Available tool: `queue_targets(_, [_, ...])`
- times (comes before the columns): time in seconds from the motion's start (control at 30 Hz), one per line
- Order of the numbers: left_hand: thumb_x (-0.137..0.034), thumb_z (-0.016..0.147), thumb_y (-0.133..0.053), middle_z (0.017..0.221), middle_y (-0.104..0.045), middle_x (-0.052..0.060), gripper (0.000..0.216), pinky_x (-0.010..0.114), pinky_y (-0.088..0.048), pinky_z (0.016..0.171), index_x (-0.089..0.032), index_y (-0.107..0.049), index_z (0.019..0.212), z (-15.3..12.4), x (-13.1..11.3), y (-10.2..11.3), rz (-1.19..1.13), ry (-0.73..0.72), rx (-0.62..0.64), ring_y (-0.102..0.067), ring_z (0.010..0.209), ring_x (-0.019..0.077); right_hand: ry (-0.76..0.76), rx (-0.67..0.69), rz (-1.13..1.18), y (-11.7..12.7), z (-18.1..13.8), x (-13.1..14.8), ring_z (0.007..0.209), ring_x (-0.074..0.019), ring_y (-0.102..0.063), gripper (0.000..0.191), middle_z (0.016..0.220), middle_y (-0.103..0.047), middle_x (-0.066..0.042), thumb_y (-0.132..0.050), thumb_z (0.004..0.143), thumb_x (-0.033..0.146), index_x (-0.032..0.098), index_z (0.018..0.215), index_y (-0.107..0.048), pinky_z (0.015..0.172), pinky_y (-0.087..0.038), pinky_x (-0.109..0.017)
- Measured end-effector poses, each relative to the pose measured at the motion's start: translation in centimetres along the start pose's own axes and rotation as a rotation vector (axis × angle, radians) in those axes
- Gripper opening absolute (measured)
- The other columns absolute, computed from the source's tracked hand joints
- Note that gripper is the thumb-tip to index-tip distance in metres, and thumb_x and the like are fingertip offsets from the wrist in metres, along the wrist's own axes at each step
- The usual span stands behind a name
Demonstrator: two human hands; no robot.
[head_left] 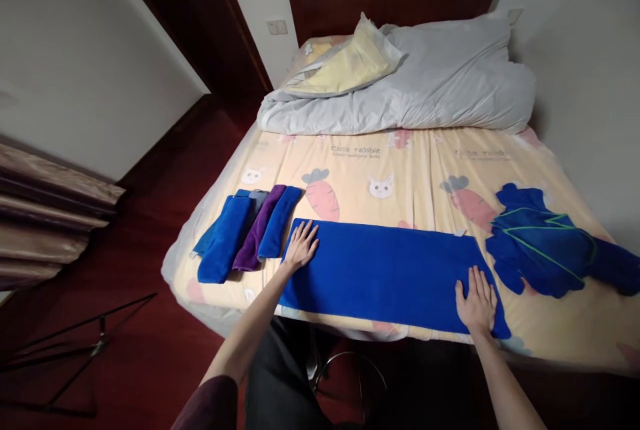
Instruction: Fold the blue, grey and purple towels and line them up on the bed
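Observation:
A blue towel (385, 270) lies spread flat across the near edge of the bed, a small white tag showing on its far edge. On its left end rests my left hand (301, 245), palm down with the fingers stretched out. My right hand (477, 300) presses flat on the right end, thumb apart from the fingers. Neither hand grips the cloth. Left of the towel sit several rolled or folded towels, among them a purple towel (257, 233) and a bright blue towel (225, 240).
A crumpled blue garment with green piping (545, 243) lies to the right. Across the far end of the bed (410, 183) is a bunched grey quilt (450, 77). A black tripod leg assembly (95, 348) stands on the floor at left, near a curtain (45, 223).

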State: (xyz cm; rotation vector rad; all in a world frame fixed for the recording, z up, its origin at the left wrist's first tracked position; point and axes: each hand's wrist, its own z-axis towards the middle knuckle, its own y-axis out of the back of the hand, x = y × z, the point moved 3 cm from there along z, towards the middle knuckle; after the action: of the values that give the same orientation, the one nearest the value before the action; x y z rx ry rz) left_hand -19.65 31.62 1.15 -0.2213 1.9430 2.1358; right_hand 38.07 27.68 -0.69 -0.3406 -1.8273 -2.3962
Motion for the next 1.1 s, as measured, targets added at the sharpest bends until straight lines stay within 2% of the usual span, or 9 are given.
queue_targets(0.2, [-0.040, 0.110, -0.033, 0.174, -0.023, 0.019, 0.063, 0.044, -0.021, 0.134, -0.006, -0.038, 0.162, 0.0, 3.6, -0.5, -0.105, 0.222, -0.035, -0.017, 0.164, 0.0278, -0.049, 0.016, 0.028, 0.0, 0.1, 0.2, 0.161, -0.0265, -0.030, 0.076, 0.171, -0.036, -0.009, -0.018, 0.104, 0.056, 0.021, 0.171, -0.024, 0.134, -0.019, -0.052])
queue_targets(0.3, [-0.040, 0.109, -0.035, 0.175, -0.021, 0.020, 0.064, 0.041, -0.019, 0.134, -0.003, -0.038, 0.161, 0.1, 3.8, -0.6, -0.142, 0.209, -0.086, -0.014, 0.164, 0.0269, -0.089, 0.053, 0.063, 0.7, 0.4, 0.2, 0.160, -0.0240, -0.031, 0.076, 0.170, -0.036, -0.005, -0.017, 0.102, 0.061, 0.031, 0.172, -0.020, 0.132, -0.023, -0.048])
queue_targets(0.43, [-0.037, 0.107, -0.034, 0.174, -0.025, 0.016, 0.063, 0.049, -0.016, 0.135, -0.008, -0.038, 0.163, -0.4, 3.2, -0.8, -0.134, 0.105, -0.205, -0.012, 0.164, 0.0287, -0.052, 0.043, 0.190, 1.9, 1.6, 3.3, 0.161, -0.0337, -0.026, 0.070, 0.172, -0.034, 0.002, -0.017, 0.105, 0.058, 0.038, 0.172, -0.012, 0.132, -0.013, -0.065])
queue_targets(0.53, [-0.033, 0.104, -0.035, 0.170, -0.037, 0.012, 0.061, 0.053, -0.020, 0.134, -0.017, -0.042, 0.163, -0.6, 2.9, -0.8, -0.140, 0.041, -0.200, -0.027, 0.161, 0.0280, 0.076, 0.083, 0.258, 1.4, 2.5, 11.5, 0.163, -0.0358, -0.019, 0.065, 0.173, -0.032, 0.003, -0.026, 0.109, 0.049, 0.038, 0.172, -0.015, 0.133, -0.011, -0.064])
queue_targets(0.6, [-0.032, 0.102, -0.037, 0.167, -0.042, 0.012, 0.061, 0.053, -0.024, 0.132, -0.019, -0.044, 0.162, -0.5, 2.9, -0.7, -0.159, 0.044, -0.189, -0.033, 0.159, 0.0278, 0.172, 0.237, 0.254, -0.4, 2.3, 19.3, 0.163, -0.0335, -0.022, 0.064, 0.174, -0.030, 0.003, -0.032, 0.109, 0.042, 0.033, 0.171, -0.019, 0.134, -0.013, -0.057])
queue_targets(0.7, [-0.032, 0.101, -0.039, 0.166, -0.044, 0.011, 0.062, 0.052, -0.027, 0.131, -0.020, -0.047, 0.161, -0.4, 3.1, -0.7, -0.182, 0.061, -0.212, -0.035, 0.158, 0.0281, 0.463, 0.419, 0.280, -3.5, 0.9, 30.9, 0.164, -0.0240, -0.021, 0.061, 0.174, -0.025, 0.006, -0.033, 0.110, 0.047, 0.031, 0.169, -0.030, 0.136, -0.012, -0.044])
queue_targets(0.8, [-0.033, 0.101, -0.041, 0.166, -0.046, 0.010, 0.060, 0.051, -0.028, 0.131, -0.020, -0.049, 0.159, -0.3, 3.4, -0.9, -0.200, 0.056, -0.240, -0.035, 0.158, 0.0277, 0.595, 0.463, 0.259, -5.6, 0.3, 35.7, 0.164, -0.0141, -0.015, 0.058, 0.173, -0.021, 0.012, -0.030, 0.112, 0.051, 0.033, 0.167, -0.034, 0.135, -0.009, -0.037])
queue_targets(0.9, [-0.036, 0.101, -0.041, 0.165, -0.045, 0.010, 0.059, 0.050, -0.029, 0.130, -0.016, -0.052, 0.156, -0.2, 3.5, -1.0, -0.224, 0.034, -0.267, -0.035, 0.158, 0.0275, 0.582, 0.434, 0.237, -5.3, 2.1, 32.0, 0.164, -0.0138, -0.016, 0.057, 0.174, -0.015, 0.008, -0.035, 0.113, 0.050, 0.027, 0.164, -0.036, 0.134, -0.006, -0.038])
queue_targets(1.1, [-0.041, 0.099, -0.043, 0.166, -0.045, 0.005, 0.062, 0.051, -0.030, 0.130, -0.020, -0.053, 0.156, -0.2, 3.0, -0.6, -0.259, 0.063, -0.276, -0.037, 0.157, 0.0278, 0.259, 0.442, 0.150, -1.1, 8.4, 14.8, 0.163, -0.0204, -0.021, 0.056, 0.175, -0.024, -0.006, -0.045, 0.111, 0.036, 0.016, 0.163, -0.040, 0.135, -0.010, -0.044])
